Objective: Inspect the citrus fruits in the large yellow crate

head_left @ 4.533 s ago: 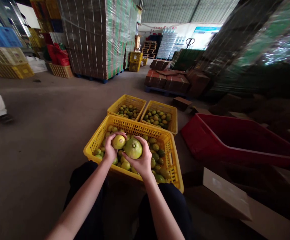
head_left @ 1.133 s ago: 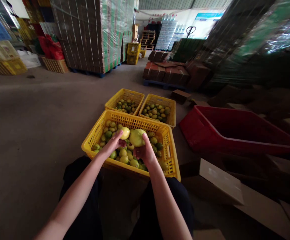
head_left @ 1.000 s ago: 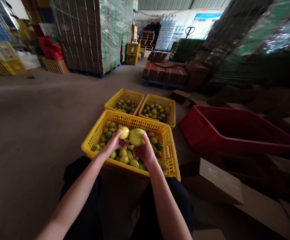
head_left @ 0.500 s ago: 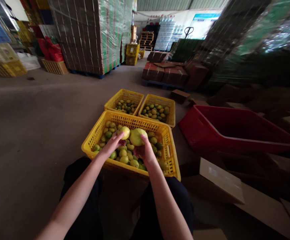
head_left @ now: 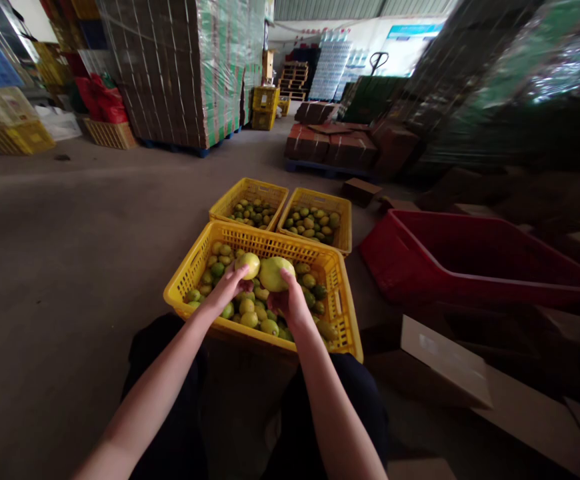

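Held above the near yellow crate (head_left: 270, 235) are two lemons, side by side. My left hand (head_left: 229, 285) is closed round the smaller lemon (head_left: 250, 264), thumb on top. A larger yellow-green lemon (head_left: 273, 274) sits in my right hand (head_left: 291, 303), with the thumb over its right side and the other fingers mostly hidden beneath. Below both hands, the crate contains many loose lemons (head_left: 249, 319), some yellow and some green.
Beyond the near crate stand two more yellow crates, a left one (head_left: 220, 205) and a right one (head_left: 344, 233), both with lemons inside. A red tub (head_left: 395, 267) is to the right. Cardboard (head_left: 445, 360) lies nearer, and wrapped pallet stacks (head_left: 170, 73) rise behind.
Both hands keep their hold on the lemons in nearly the same spot. The whole view has shifted very slightly; nothing else has visibly moved.
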`<state>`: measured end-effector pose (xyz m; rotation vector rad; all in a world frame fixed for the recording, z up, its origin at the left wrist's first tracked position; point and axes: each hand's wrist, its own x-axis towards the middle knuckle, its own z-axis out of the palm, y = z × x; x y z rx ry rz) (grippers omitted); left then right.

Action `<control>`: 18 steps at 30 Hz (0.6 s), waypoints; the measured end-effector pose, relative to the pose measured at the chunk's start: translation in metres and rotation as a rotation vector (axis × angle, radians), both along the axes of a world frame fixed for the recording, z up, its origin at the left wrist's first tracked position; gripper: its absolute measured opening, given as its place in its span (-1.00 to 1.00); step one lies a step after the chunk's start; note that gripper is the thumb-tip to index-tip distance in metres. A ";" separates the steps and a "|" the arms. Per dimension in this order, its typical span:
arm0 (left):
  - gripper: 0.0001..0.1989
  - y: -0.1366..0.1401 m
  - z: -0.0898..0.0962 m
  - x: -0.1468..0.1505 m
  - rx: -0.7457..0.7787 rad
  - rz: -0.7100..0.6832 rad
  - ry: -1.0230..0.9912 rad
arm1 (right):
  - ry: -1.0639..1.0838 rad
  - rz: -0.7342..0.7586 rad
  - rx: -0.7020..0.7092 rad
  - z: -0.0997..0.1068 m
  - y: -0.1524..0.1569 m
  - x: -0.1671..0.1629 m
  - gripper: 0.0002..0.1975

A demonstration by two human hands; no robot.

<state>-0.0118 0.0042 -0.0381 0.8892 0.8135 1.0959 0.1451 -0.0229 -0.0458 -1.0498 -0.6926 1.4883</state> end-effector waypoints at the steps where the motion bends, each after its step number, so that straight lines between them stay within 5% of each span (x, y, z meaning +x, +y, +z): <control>1: -0.61 0.000 0.001 0.000 0.005 0.000 -0.003 | -0.015 0.006 -0.005 0.000 0.000 0.000 -0.55; 9: -0.62 -0.002 0.004 0.002 -0.002 0.014 -0.043 | -0.072 -0.023 -0.005 0.005 -0.002 -0.002 -0.51; 15: -0.21 -0.003 0.003 0.000 0.049 0.064 -0.043 | 0.038 -0.114 0.022 0.012 -0.003 -0.006 -0.49; 18: -0.26 -0.002 0.003 -0.001 0.067 0.067 -0.074 | 0.094 -0.130 0.006 0.014 0.000 -0.007 -0.48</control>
